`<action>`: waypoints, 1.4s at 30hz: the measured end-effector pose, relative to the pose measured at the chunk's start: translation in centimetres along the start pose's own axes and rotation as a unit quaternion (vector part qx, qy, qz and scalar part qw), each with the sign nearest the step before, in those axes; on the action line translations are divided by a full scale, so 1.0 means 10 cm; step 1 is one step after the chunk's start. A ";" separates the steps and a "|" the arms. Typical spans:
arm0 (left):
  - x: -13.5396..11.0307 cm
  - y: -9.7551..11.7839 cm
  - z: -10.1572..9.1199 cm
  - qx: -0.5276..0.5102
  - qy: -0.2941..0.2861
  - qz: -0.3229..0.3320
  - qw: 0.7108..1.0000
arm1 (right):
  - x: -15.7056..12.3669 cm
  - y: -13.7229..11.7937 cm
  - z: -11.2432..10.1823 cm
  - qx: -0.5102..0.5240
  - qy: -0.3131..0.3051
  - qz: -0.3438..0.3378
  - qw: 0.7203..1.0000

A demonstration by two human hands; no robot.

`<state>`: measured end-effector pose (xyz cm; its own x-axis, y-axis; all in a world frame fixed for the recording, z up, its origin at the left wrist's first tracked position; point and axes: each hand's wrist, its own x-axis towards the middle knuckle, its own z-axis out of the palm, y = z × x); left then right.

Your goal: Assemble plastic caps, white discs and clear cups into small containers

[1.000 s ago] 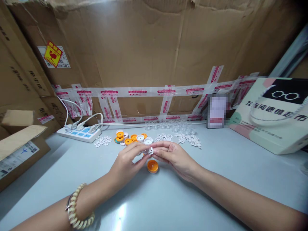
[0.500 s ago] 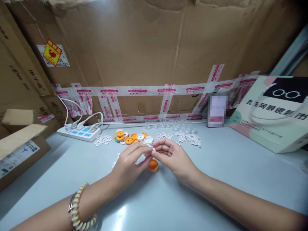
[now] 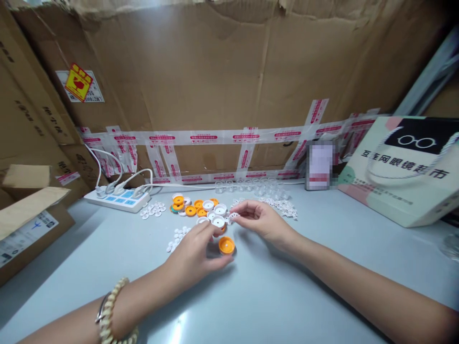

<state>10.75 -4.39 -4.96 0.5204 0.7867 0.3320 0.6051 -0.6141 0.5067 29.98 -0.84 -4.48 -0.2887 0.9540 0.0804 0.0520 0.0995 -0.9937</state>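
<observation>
My left hand (image 3: 195, 251) is low over the table with curled fingers, its tips on an orange cap (image 3: 227, 245) and close to a white cap (image 3: 218, 221). My right hand (image 3: 261, 219) pinches a small white perforated disc (image 3: 233, 216) between thumb and fingertips, just right of the caps. A cluster of orange and white caps (image 3: 195, 207) lies behind the hands. Small white discs lie in piles at the left (image 3: 153, 209), near my left hand (image 3: 176, 237) and at the right (image 3: 283, 206).
A white power strip (image 3: 117, 198) with plugged cables sits at the back left. Clear small cups (image 3: 251, 186) line the taped cardboard wall (image 3: 222, 95). A printed bag (image 3: 405, 167) lies at the right, and a cardboard box (image 3: 25, 215) at the left.
My hands have come apart. The left hand dropped to the orange cap on the table; the right hand drew back to the right with the white disc.
</observation>
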 end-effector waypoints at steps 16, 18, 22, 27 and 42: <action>0.01 0.00 0.13 0.001 -0.025 -0.052 0.998 | -0.09 -0.03 0.06 -0.089 -0.134 -0.019 0.987; 0.02 -0.01 0.13 -0.002 -0.029 -0.062 0.998 | -0.08 -0.01 0.06 -0.094 -0.127 -0.019 0.987; 0.01 -0.03 0.14 -0.008 -0.034 -0.066 0.997 | -0.08 0.02 0.08 -0.104 -0.125 -0.028 0.986; 0.01 -0.06 0.16 -0.007 -0.027 -0.063 0.998 | -0.09 0.03 0.10 -0.168 -0.114 -0.074 0.976; 0.03 -0.07 0.14 -0.027 -0.031 -0.069 0.997 | -0.13 0.07 0.13 -0.243 -0.111 -0.181 0.946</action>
<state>11.35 -3.80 -6.36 0.4716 0.8574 0.2060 0.6413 -0.4938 0.5873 29.17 -2.36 -5.39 -0.5637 0.7541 0.3370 0.3293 0.5793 -0.7456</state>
